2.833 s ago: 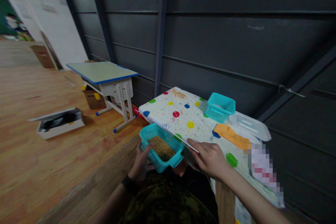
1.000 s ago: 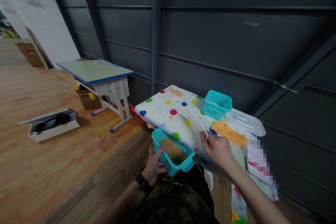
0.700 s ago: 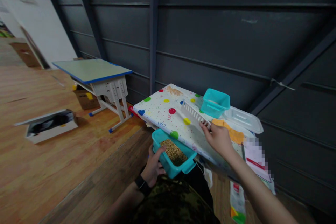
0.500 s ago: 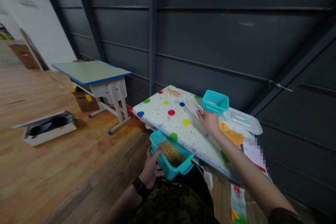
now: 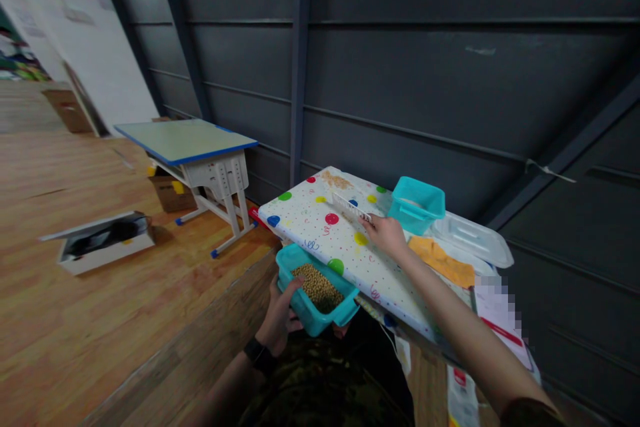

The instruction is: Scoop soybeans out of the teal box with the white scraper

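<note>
My left hand [image 5: 279, 315] grips the near left side of a turquoise plastic tub [image 5: 316, 323], thumb over the rim. Inside lie many round, pale-yellow soybeans [image 5: 319, 285]. The tub hangs at the front edge of a table covered with a dotted white cloth [image 5: 295, 219]. Over the cloth, my right hand [image 5: 387, 237] is closed on the end of a white slotted plastic piece [image 5: 350, 205], held tilted; its exact kind is unclear. Beyond it, a patch of small tan bits [image 5: 336, 180] is spread on the cloth's far left corner.
A second turquoise tub [image 5: 417, 205], a clear lid [image 5: 473, 239], an orange cloth [image 5: 443, 261] and paper [image 5: 500, 313] lie to the right. A desk [image 5: 190, 140] and an open white box [image 5: 107, 243] stand left. A dark wall [image 5: 400, 67] rises behind.
My right hand has drawn the white slotted piece nearer and left, turning it more edge-on. The tub of soybeans has shifted slightly left. The whole view has swung a little left.
</note>
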{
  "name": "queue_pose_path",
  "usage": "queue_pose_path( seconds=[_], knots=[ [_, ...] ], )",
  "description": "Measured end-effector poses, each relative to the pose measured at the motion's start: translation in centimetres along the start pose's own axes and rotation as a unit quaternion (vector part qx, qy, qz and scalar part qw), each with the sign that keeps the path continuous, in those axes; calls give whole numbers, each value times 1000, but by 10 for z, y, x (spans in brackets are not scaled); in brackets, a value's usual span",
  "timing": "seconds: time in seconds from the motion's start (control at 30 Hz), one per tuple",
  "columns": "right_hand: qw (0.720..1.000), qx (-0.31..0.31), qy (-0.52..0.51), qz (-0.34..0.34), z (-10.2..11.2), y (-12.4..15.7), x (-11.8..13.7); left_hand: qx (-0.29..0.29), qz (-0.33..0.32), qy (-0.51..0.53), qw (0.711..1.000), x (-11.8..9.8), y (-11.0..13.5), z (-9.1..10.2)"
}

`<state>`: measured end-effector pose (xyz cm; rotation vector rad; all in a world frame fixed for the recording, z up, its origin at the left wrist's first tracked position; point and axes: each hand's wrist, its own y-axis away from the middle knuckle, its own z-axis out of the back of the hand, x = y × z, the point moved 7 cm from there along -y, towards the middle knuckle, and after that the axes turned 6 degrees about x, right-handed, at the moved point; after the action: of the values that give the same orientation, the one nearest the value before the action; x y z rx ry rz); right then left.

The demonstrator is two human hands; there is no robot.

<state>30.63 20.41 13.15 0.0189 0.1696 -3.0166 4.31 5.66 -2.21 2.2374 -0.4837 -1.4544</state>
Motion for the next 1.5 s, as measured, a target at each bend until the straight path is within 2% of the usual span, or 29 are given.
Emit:
queue_pose_path(
  seconds=[0.1,0.2,0.33,0.6,0.77,0.93,1.07,1.17,1.3,1.4,1.5],
  knots=[
    [1000,-5,-18,12,-3,3,-2,-16,-8,32,999,10,2,7],
    [999,-2,-34,24,-7,3,-1,-46,-43,69,996,21,10,14],
    [998,-8,-53,40,-7,3,7,-70,-57,77,993,29,23,17],
    [995,-25,-84,57,-4,11,24,-70,-79,101,989,21,21,17],
    [980,-31,-188,57,-3,32,25,-74,-81,94,990,20,15,18],
    [943,-23,-328,60,-4,64,26,-89,-72,94,989,20,10,20],
    [914,2,-400,65,-5,83,32,-86,-74,98,989,17,8,20],
    [898,5,-437,54,-4,86,30,-87,-70,102,989,14,11,20],
    [868,-25,-495,18,-4,78,17,-76,-66,93,991,10,14,17],
    [828,19,-560,-18,-16,72,10,-74,-61,95,991,10,14,18],
    [759,87,-642,-62,-32,69,6,-65,-63,98,991,12,12,22]
  ],
)
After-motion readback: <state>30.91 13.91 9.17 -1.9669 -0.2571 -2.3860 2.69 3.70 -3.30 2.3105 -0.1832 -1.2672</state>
